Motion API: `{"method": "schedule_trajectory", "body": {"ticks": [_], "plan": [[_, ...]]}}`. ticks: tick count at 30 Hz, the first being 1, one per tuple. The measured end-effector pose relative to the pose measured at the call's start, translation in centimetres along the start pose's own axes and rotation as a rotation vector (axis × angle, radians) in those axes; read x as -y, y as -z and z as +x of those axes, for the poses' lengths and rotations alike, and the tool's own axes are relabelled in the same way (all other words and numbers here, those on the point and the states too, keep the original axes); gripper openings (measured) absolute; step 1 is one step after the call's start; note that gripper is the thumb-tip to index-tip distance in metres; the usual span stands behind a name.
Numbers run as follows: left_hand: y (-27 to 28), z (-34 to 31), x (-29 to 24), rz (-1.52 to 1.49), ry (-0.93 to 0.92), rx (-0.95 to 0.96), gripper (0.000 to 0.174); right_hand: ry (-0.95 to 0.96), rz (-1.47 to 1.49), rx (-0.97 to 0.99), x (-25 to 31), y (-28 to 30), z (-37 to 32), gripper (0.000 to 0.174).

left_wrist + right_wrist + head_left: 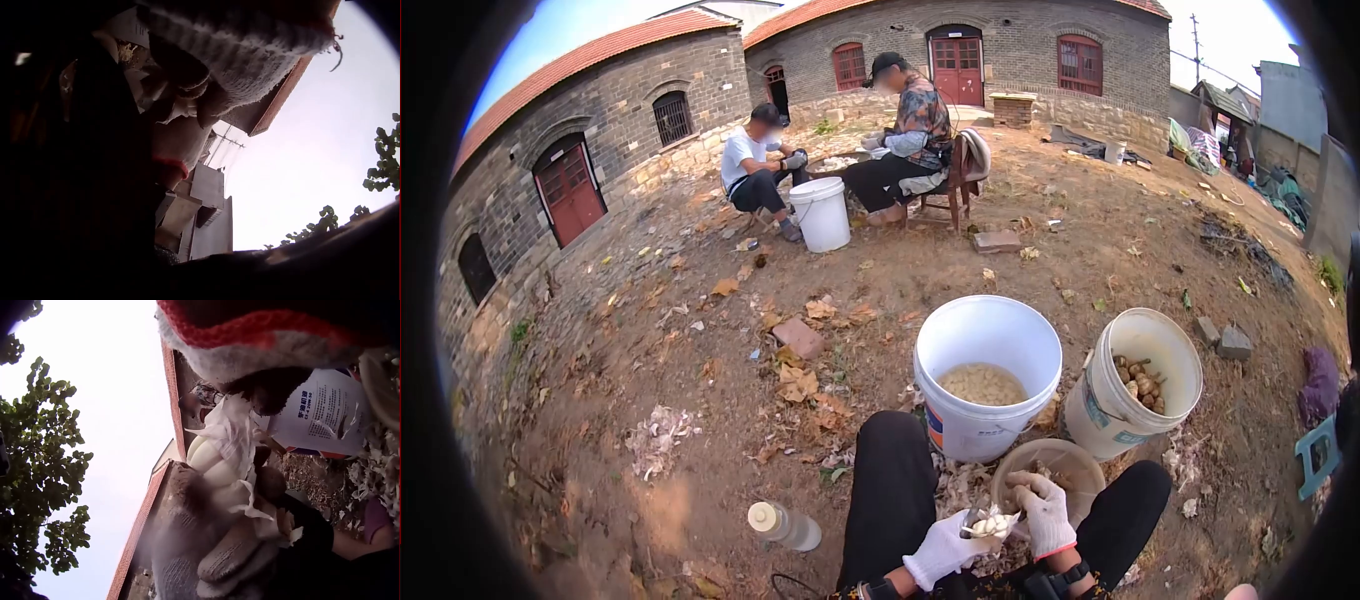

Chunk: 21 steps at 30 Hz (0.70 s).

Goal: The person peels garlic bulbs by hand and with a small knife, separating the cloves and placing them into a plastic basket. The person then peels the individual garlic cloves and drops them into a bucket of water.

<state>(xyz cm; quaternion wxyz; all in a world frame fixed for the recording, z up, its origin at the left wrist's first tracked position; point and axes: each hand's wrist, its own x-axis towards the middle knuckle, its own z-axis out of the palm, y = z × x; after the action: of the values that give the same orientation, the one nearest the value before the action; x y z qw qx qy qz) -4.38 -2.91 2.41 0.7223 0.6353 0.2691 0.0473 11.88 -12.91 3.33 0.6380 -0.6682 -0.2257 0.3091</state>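
Note:
In the head view, my left hand (950, 545), in a white knit glove, grips a garlic bulb (992, 524). A small dark, shiny piece shows beside the bulb at those fingers. My right hand (1045, 508), gloved with a red cuff, is bent over the bulb's other side, its fingers curled at the papery skin. Up close in the right wrist view, the garlic bulb (215, 464) has bare white cloves and loose, torn skin, with my left hand's gloved fingers (231, 553) round it. A shallow bowl (1083, 475) sits beneath my right hand.
A white bucket (990, 425) of peeled cloves in liquid stands ahead, beside a bucket (1100, 425) of unpeeled bulbs. A bottle (785, 526) stands left. Husks (662, 440) and a brick (799, 338) lie on the ground. Two people sit farther off by another bucket (821, 215).

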Motion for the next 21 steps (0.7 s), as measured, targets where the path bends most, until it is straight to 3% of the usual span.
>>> {"method": "schedule_trajectory", "body": {"ticks": [2,4,8,11,12,14,16,18,21], "plan": [[0.1,0.0,-0.1,-0.007,0.031,-0.003,0.042,0.006,-0.002,0.003,0.0,-0.1,0.2,0.025],[0.1,-0.1,-0.1,0.024,-0.025,-0.012,0.042,-0.064,0.091,0.019,0.0,-0.3,0.0,0.025],[0.3,-0.6,-0.4,0.192,-0.140,-0.028,0.045,-0.005,0.007,0.018,-0.8,-0.2,-0.1,0.024],[0.8,0.4,1.1,0.462,-0.426,-0.164,0.047,-0.078,0.072,0.026,-0.9,-0.2,-0.3,0.025],[1.4,0.4,-0.1,0.425,-0.303,-0.148,0.054,-0.116,0.101,0.021,-1.5,-0.1,-0.3,0.026],[2.3,0.1,-3.6,0.394,-0.187,-0.179,0.052,-0.154,0.115,0.015,-1.4,-0.2,-0.6,0.027],[2.9,1.0,-3.8,0.229,-0.134,-0.208,0.049,-0.146,0.088,0.007,-0.1,-0.5,-1.2,0.027],[3.0,2.3,-2.1,0.273,-0.335,-0.291,0.051,-0.160,0.077,-0.004,-0.4,-0.3,-1.0,0.027],[1.5,1.1,-1.6,0.295,-0.363,-0.327,0.053,-0.157,0.193,-0.073,-1.3,-0.4,-1.0,0.026]]}}
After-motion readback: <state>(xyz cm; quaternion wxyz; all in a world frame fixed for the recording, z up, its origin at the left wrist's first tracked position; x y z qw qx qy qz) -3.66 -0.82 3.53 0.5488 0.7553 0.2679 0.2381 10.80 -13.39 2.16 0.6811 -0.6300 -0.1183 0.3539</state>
